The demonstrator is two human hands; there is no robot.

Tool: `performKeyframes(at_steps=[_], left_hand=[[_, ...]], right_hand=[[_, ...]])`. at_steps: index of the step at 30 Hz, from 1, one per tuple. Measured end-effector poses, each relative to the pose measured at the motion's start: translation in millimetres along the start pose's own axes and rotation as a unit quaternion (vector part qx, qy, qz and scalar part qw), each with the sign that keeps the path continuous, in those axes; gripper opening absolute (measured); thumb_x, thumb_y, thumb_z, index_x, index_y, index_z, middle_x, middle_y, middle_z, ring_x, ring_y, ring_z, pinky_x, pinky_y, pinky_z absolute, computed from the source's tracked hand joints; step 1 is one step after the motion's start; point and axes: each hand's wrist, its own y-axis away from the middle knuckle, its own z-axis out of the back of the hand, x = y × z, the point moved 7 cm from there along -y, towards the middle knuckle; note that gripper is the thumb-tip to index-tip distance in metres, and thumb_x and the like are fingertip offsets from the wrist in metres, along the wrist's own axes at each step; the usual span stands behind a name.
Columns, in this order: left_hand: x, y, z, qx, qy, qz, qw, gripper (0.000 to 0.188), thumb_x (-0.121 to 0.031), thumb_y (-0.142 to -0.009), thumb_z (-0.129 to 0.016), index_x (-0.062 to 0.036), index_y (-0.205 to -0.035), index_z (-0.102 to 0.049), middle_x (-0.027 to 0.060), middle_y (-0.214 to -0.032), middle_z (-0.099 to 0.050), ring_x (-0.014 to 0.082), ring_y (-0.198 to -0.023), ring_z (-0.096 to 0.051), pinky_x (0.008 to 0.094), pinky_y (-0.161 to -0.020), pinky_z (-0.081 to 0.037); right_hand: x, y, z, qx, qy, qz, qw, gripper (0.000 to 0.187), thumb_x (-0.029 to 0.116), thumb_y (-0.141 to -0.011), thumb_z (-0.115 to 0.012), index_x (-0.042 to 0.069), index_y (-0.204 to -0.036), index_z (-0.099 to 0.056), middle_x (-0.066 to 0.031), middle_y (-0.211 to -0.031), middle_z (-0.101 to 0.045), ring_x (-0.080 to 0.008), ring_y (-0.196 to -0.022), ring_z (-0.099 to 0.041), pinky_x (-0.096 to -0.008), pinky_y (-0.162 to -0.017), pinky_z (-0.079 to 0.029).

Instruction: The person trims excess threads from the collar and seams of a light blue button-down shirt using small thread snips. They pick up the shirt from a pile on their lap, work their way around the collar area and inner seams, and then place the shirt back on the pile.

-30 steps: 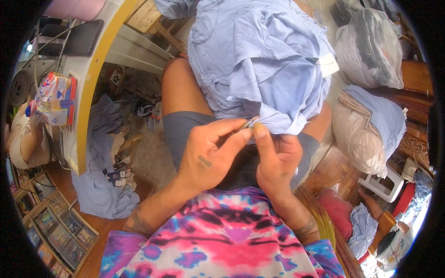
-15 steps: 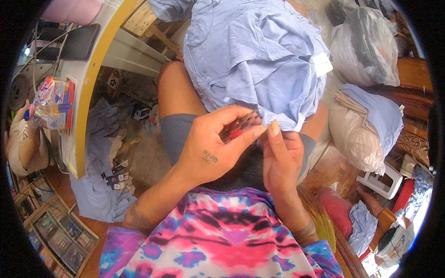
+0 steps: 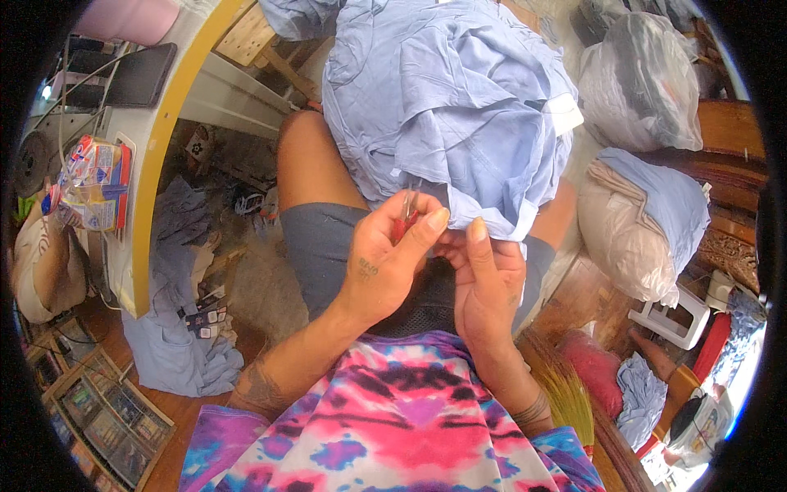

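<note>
A light blue garment, rumpled and loosely spread, lies across my lap and beyond my knees, with a white tag on its right side. My left hand is closed around small thread snips with a red part and thin metal blades that point away from me. Those blades lie over the near edge of the cloth. Beside it, my right hand pinches the garment's near hem, thumb on top. Both hands are close together, and some of the fingers are hidden beneath the cloth.
A yellow-edged table stands at left, holding a colourful packet; another person's arm shows beyond it. Blue cloth lies on the floor. At right are stuffed plastic bags, a white stool and a broom.
My left hand has turned, so the snips' blades point more straight ahead. Both hands have shifted slightly left, and the cloth's near edge has moved with them.
</note>
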Motion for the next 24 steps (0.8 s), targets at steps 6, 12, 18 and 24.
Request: performKeyframes(at_steps=[6,12,18,24], left_hand=[[-40,8,10,0.054,-0.333,-0.160,0.928,0.021,-0.018,-0.098,-0.065,-0.0004,-0.110,-0.065,-0.0009,-0.078,-0.054,0.0060,-0.067,-0.049,0.0227,-0.060,-0.038],[-67,30,-7,0.071,-0.402,-0.148,0.901,0.028,-0.016,-0.095,-0.067,0.0041,-0.114,-0.065,0.0132,-0.086,-0.061,0.0233,-0.072,-0.058,0.0324,-0.066,-0.045],[-67,31,-5,0.052,-0.469,-0.163,0.867,0.029,-0.011,-0.090,-0.072,0.0034,-0.115,-0.066,0.0139,-0.084,-0.060,0.0242,-0.070,-0.058,0.0346,-0.064,-0.046],[-65,31,-4,0.048,-0.467,-0.154,0.870,0.030,-0.011,-0.088,-0.075,0.0030,-0.113,-0.067,0.0130,-0.083,-0.060,0.0231,-0.069,-0.058,0.0338,-0.063,-0.045]], right_hand=[[12,1,-1,0.009,0.080,0.048,0.996,0.022,0.017,-0.103,-0.065,-0.003,-0.112,-0.068,-0.0123,-0.100,-0.074,-0.0169,-0.089,-0.070,-0.0296,-0.081,-0.054],[17,3,-9,-0.016,0.089,0.070,0.993,0.021,0.015,-0.102,-0.066,-0.003,-0.112,-0.068,-0.0124,-0.100,-0.074,-0.0165,-0.090,-0.070,-0.0293,-0.082,-0.054],[19,6,-12,0.010,0.125,0.098,0.987,0.020,0.012,-0.102,-0.065,-0.004,-0.113,-0.068,-0.0099,-0.103,-0.073,-0.0134,-0.092,-0.068,-0.0275,-0.084,-0.052],[16,7,-13,0.016,0.122,0.100,0.987,0.019,0.010,-0.102,-0.066,-0.004,-0.114,-0.068,-0.0081,-0.104,-0.072,-0.0116,-0.094,-0.066,-0.0265,-0.084,-0.052]])
